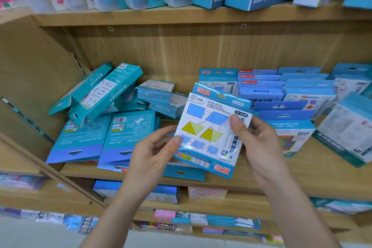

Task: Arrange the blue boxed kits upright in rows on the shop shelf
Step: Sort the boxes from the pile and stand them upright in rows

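I see left hand point(153, 155) and right hand point(259, 141) pinching blue kit point(209, 127) by side edges over shelf point(261, 179); front faces me, long axis near-vertical, hang-tab end up, leaning right.

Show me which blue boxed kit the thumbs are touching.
The blue-and-white cardboard kit printed with yellow triangles, pinched between the left hand and right hand; a second blue box peeks out behind it, the rest sit on the wooden shelf.

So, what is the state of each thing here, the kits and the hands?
Held kit: tilted, off the shelf, between both hands.
Left hand: pinches its lower left edge.
Right hand: pinches its upper right edge.
Left kits: toppled or lying flat in a heap.
Right kits: upright in rows.
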